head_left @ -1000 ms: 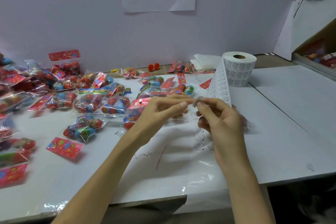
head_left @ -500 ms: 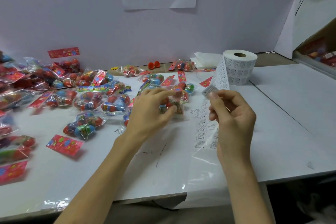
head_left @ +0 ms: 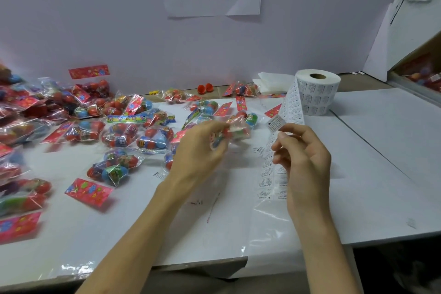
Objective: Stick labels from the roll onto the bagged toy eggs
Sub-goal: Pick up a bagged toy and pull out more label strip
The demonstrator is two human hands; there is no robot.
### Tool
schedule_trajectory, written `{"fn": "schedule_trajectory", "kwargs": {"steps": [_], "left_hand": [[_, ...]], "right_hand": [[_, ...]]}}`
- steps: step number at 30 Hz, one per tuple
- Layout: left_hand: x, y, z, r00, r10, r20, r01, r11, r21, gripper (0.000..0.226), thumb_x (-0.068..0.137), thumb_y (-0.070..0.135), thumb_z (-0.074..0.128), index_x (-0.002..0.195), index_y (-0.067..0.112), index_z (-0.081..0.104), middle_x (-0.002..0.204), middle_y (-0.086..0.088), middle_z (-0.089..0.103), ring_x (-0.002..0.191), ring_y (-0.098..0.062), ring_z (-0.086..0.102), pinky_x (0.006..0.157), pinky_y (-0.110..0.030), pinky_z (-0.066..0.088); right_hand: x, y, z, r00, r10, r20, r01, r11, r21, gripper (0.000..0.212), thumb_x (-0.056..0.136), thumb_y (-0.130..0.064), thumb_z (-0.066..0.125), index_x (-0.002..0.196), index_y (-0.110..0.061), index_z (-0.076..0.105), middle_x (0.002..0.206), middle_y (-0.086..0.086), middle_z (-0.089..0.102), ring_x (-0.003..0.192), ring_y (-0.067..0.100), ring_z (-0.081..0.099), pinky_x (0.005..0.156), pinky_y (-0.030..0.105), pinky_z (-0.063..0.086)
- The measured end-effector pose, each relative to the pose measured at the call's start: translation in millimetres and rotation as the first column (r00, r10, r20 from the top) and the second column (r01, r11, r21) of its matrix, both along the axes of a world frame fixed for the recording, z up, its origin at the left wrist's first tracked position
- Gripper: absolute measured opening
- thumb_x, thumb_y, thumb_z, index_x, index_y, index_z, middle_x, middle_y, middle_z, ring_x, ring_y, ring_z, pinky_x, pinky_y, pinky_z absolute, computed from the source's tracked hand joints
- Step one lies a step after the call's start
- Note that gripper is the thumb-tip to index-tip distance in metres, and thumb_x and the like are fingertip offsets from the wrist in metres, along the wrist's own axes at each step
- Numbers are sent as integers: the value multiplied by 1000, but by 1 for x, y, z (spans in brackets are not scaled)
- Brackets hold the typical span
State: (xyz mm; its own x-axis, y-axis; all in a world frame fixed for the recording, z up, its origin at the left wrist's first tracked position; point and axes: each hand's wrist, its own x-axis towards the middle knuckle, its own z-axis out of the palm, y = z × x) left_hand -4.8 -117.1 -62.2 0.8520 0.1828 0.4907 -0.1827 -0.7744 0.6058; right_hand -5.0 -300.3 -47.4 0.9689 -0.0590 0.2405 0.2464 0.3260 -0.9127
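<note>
A white label roll (head_left: 317, 92) stands at the back right of the table, and its strip of labels (head_left: 290, 105) trails down toward me past my right hand. My right hand (head_left: 303, 157) pinches one peeled label (head_left: 276, 123) between thumb and forefinger, held up in the air. My left hand (head_left: 200, 148) grips a clear bag of toy eggs (head_left: 235, 132), lifted a little above the table and blurred. The label and the bag are a short gap apart. Several more bagged toy eggs (head_left: 119, 136) lie spread over the left half.
Loose red header cards (head_left: 88, 192) lie among the bags. Two red egg halves (head_left: 205, 88) and a folded white sheet (head_left: 272, 82) sit by the back wall. A cardboard box (head_left: 420, 71) stands at the far right. The table's front edge (head_left: 167, 267) is close to me.
My left hand left the label strip, reached to the bags and picked one up. My right hand peeled a label free and raised it.
</note>
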Motion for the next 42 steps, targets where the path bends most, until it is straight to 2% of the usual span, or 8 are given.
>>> {"fn": "schedule_trajectory", "kwargs": {"steps": [3, 5, 10, 18, 24, 29, 36, 42], "left_hand": [[-1, 2, 12, 999, -36, -17, 19, 813, -581, 22, 98, 8, 66, 115, 19, 73, 111, -1, 75, 102, -15, 71, 77, -19, 59], [-2, 9, 19, 975, -222, 20, 116, 426, -897, 21, 101, 10, 59, 119, 8, 69, 118, -15, 73, 108, -28, 73, 84, -28, 63], [-6, 15, 21, 887, -416, 200, 180, -88, -980, 49, 89, 20, 62, 132, -1, 58, 123, -21, 72, 107, -32, 74, 97, -40, 59], [-4, 1, 20, 980, -197, 42, 138, 505, -852, 23, 102, 16, 61, 124, 20, 64, 122, -11, 73, 103, -31, 75, 68, -35, 65], [-8, -9, 13, 941, -153, 300, 222, 952, -209, 40, 91, 0, 74, 127, 17, 71, 124, 2, 73, 109, -16, 72, 78, -28, 63], [-10, -11, 12, 893, -292, 342, 331, 941, -62, 41, 85, -9, 75, 119, 15, 75, 125, 0, 73, 118, -10, 67, 87, -27, 60], [-9, -5, 24, 970, -178, 163, 240, 643, -728, 43, 85, 33, 66, 125, 17, 68, 118, -3, 75, 100, -22, 73, 78, -34, 63], [-9, -2, 23, 910, -406, -87, 174, 563, -808, 48, 90, 52, 64, 115, 12, 71, 107, -9, 77, 102, -29, 73, 94, -47, 59]], "right_hand": [[1, 0, 0, 999, 22, -25, -21, 999, 39, 17, 97, 0, 58, 93, -14, 67, 66, 2, 61, 53, 10, 51, 54, 16, 45], [1, 2, 0, 997, 58, -47, -55, 996, 68, 17, 97, 0, 57, 99, -14, 66, 67, 2, 63, 52, 10, 53, 54, 17, 47], [-3, 9, -2, 978, 178, -107, -173, 984, 53, 29, 97, -12, 63, 122, -26, 56, 86, 3, 76, 64, 16, 69, 59, 21, 54], [-10, 19, 1, 994, 104, -17, -103, 992, 66, 53, 88, -22, 72, 132, -37, 45, 102, 5, 76, 75, 21, 75, 64, 22, 55], [-10, 18, 5, 987, 158, -39, -151, 977, 150, 85, 71, -47, 81, 144, -35, 39, 115, -4, 75, 103, 24, 74, 74, 28, 60], [-6, 15, 1, 993, 32, -110, -15, 987, 158, 75, 76, -38, 83, 140, -31, 45, 110, -6, 76, 102, 18, 74, 75, 29, 60], [5, 6, -7, 998, 53, -42, -48, 992, 115, 62, 79, -19, 77, 135, -29, 51, 102, 1, 77, 95, 19, 75, 72, 26, 58], [7, 0, -10, 984, 175, 31, -174, 984, -36, 64, 77, -22, 74, 134, -32, 49, 98, -2, 77, 94, 16, 74, 76, 22, 56]]}}
